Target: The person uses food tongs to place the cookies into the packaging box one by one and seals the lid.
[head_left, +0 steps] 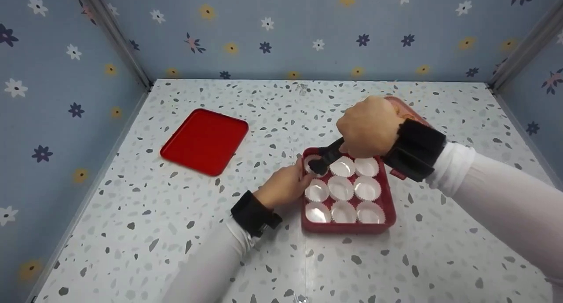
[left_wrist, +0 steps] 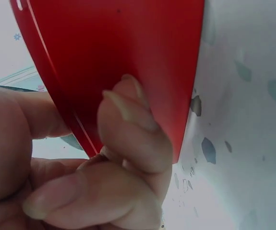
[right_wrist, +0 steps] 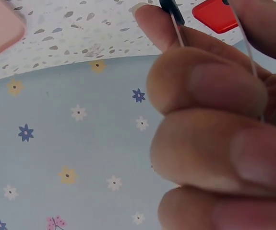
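Observation:
A square red box [head_left: 349,228] with white paper baking cups [head_left: 342,188] in rows stands on the speckled table. My left hand [head_left: 283,188] grips the box's left side near the back corner, its thumb over the rim and bent fingers against the outer red wall [left_wrist: 142,38]. Above the back of the box, my right hand [head_left: 370,126] holds black-tipped tongs [head_left: 329,155], fingers curled round them. The tips point down into the back-left cup. In the right wrist view, thin arms of the tongs run between the fingers [right_wrist: 210,91]. What the tips hold, if anything, I cannot tell.
A flat red tray [head_left: 204,142] lies at the back left. Behind my right wrist, a pink tray [right_wrist: 6,31] bears yellow and orange pieces, partly hidden in the head view. Flower-patterned walls [head_left: 281,34] bound the table at the back and sides.

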Action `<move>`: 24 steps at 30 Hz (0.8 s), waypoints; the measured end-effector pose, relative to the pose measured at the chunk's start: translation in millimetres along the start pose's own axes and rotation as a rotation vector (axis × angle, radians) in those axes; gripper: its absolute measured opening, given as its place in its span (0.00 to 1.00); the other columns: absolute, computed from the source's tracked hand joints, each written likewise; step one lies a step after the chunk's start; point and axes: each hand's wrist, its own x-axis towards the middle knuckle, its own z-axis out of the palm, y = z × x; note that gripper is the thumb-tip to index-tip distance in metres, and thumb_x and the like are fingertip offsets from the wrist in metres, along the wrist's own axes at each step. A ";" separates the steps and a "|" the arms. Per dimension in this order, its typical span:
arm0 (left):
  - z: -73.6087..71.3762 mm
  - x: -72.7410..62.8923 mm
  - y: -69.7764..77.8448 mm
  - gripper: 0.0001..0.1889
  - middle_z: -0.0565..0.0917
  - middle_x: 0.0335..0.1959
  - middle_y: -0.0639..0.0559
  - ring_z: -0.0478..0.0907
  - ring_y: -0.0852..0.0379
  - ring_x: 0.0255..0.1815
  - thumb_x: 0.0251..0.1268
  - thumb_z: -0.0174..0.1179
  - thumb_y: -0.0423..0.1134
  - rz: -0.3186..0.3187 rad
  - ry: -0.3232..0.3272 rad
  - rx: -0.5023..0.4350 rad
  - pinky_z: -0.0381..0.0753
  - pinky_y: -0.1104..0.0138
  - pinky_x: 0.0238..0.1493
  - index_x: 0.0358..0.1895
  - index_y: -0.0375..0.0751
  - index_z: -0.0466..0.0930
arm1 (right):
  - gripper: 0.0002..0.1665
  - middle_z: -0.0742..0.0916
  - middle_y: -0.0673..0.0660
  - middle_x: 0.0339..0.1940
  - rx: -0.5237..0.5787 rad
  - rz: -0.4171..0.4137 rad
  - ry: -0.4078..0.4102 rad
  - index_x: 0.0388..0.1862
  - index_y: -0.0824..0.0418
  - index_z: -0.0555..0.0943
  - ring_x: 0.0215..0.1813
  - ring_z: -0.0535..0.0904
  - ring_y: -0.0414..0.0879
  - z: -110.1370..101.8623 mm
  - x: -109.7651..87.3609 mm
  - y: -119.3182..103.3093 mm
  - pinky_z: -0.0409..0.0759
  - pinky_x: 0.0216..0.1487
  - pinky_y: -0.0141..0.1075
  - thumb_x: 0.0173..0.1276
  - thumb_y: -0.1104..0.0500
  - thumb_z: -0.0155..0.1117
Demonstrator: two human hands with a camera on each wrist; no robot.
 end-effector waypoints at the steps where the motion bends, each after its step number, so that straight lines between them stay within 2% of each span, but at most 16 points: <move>1: -0.2 0.0 0.0 0.26 0.81 0.34 0.44 0.78 0.50 0.37 0.77 0.52 0.46 0.002 0.002 -0.002 0.78 0.59 0.42 0.70 0.33 0.64 | 0.21 0.77 0.51 0.16 0.000 -0.002 0.003 0.21 0.55 0.79 0.21 0.72 0.49 1.2 1.4 -1.5 0.73 0.22 0.44 0.63 0.42 0.66; 3: -0.8 -0.3 0.0 0.24 0.79 0.30 0.46 0.77 0.51 0.34 0.76 0.53 0.45 0.004 0.003 -0.004 0.76 0.59 0.39 0.66 0.34 0.67 | 0.21 0.77 0.51 0.16 -0.002 -0.004 0.006 0.22 0.56 0.79 0.22 0.72 0.49 3.2 3.9 -3.4 0.72 0.23 0.44 0.64 0.42 0.66; 6: -1.4 -0.7 0.2 0.24 0.79 0.31 0.47 0.77 0.51 0.34 0.75 0.54 0.44 0.009 0.006 -0.007 0.76 0.60 0.39 0.66 0.34 0.67 | 0.21 0.77 0.52 0.16 -0.008 -0.016 0.013 0.23 0.57 0.79 0.21 0.72 0.49 4.6 6.8 -5.4 0.73 0.24 0.43 0.64 0.42 0.66; 10: -1.8 -1.8 0.4 0.30 0.81 0.34 0.45 0.78 0.51 0.35 0.75 0.54 0.45 0.004 -0.003 -0.003 0.77 0.60 0.40 0.72 0.31 0.61 | 0.21 0.78 0.52 0.17 -0.025 -0.033 0.022 0.23 0.57 0.79 0.22 0.73 0.49 6.3 10.5 -7.6 0.73 0.24 0.43 0.63 0.42 0.66; 16: -2.2 -2.3 0.6 0.25 0.80 0.33 0.45 0.77 0.51 0.34 0.75 0.54 0.43 0.011 -0.007 -0.007 0.77 0.59 0.39 0.67 0.32 0.66 | 0.20 0.80 0.53 0.18 -0.061 -0.038 -0.024 0.26 0.56 0.80 0.24 0.75 0.50 9.0 16.5 -11.7 0.74 0.28 0.43 0.63 0.41 0.66; 20: -2.3 -2.3 -0.1 0.22 0.77 0.29 0.48 0.76 0.51 0.33 0.74 0.53 0.42 0.029 0.002 -0.016 0.77 0.60 0.38 0.64 0.32 0.69 | 0.20 0.80 0.52 0.19 -0.069 -0.040 -0.037 0.25 0.56 0.80 0.24 0.74 0.49 11.5 18.5 -13.7 0.74 0.26 0.42 0.63 0.41 0.67; 24: -2.0 -2.6 -1.0 0.28 0.75 0.28 0.48 0.75 0.51 0.32 0.74 0.53 0.42 0.042 0.009 -0.010 0.76 0.60 0.37 0.70 0.28 0.63 | 0.21 0.80 0.53 0.19 -0.071 -0.033 -0.041 0.26 0.57 0.80 0.23 0.74 0.49 12.2 19.6 -15.2 0.74 0.25 0.41 0.63 0.41 0.67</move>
